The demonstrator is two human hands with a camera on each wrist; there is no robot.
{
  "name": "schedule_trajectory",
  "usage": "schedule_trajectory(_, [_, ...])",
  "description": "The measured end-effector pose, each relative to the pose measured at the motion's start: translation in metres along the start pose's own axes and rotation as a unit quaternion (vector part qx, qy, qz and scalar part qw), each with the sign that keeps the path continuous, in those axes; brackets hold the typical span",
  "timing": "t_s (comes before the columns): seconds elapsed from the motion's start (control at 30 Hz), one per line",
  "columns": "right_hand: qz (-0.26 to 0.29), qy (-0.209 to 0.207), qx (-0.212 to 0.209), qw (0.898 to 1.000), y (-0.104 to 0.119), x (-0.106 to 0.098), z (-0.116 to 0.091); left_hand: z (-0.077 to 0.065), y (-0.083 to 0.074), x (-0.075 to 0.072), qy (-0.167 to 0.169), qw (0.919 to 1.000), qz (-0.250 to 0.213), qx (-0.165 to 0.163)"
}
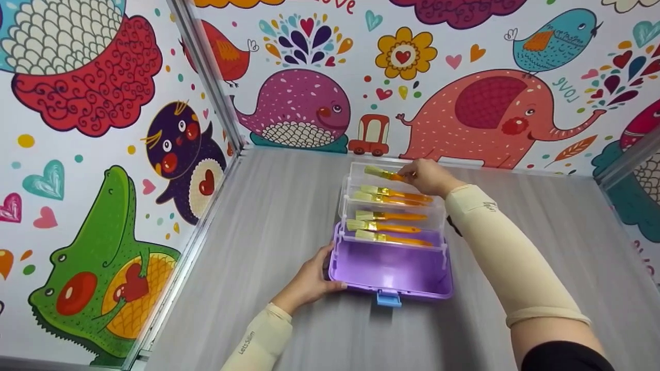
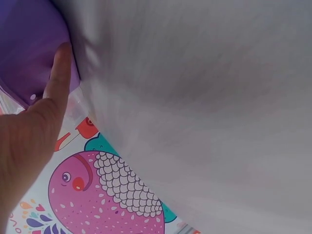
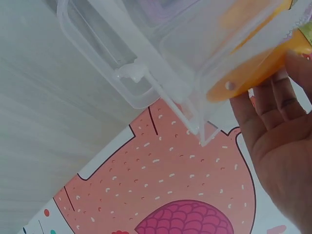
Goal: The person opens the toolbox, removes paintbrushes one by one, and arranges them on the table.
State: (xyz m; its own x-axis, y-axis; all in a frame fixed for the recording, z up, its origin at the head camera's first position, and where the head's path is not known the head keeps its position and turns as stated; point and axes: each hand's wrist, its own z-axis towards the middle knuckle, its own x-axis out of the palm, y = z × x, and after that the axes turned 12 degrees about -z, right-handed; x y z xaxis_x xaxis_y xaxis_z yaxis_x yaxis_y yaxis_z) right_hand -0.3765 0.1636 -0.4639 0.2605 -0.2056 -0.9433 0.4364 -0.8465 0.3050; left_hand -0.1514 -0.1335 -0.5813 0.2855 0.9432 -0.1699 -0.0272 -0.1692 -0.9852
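Note:
A purple toolbox (image 1: 390, 268) stands open on the table, its blue latch (image 1: 389, 299) at the front. Clear plastic trays (image 1: 438, 219) fan up behind it, holding several paintbrushes (image 1: 384, 226) with orange handles and pale bristles. My right hand (image 1: 428, 176) pinches the orange handle of a paintbrush (image 1: 379, 172) at the topmost tray, bristles pointing left. In the right wrist view, the rounded handle end (image 3: 229, 90) overlaps the clear tray wall. My left hand (image 1: 309, 281) rests against the toolbox's front left corner, thumb at the front rim and a straight finger (image 2: 59, 73) along the side wall.
Behind the trays, the grey wood-grain table (image 1: 268, 206) meets a wall (image 1: 454, 113) printed with cartoon animals. Another printed panel (image 1: 103, 154) runs along the left, joined by a metal corner frame (image 1: 206, 72). Table surface lies on both sides of the toolbox.

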Motion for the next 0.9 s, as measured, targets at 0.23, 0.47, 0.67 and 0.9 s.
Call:
schedule_trajectory(0.23, [0.019,-0.05,0.016,0.998,-0.003,-0.014,-0.012,0.002,0.0,0.001,0.004,0.9999,0.013,0.005])
schedule_trajectory(0.47, [0.005,-0.088,0.023,0.996,-0.01,-0.032,-0.031,0.002,-0.002,0.0,0.0,0.9998,0.017,-0.001])
schedule_trajectory(0.67, [0.008,-0.114,0.036,0.993,-0.024,-0.043,-0.056,0.002,0.0,-0.001,0.005,0.9998,0.015,0.008])
schedule_trajectory(0.9, [0.033,-0.101,0.07,0.992,-0.05,-0.044,-0.092,-0.001,0.0,-0.003,0.0,0.9993,0.037,0.006])
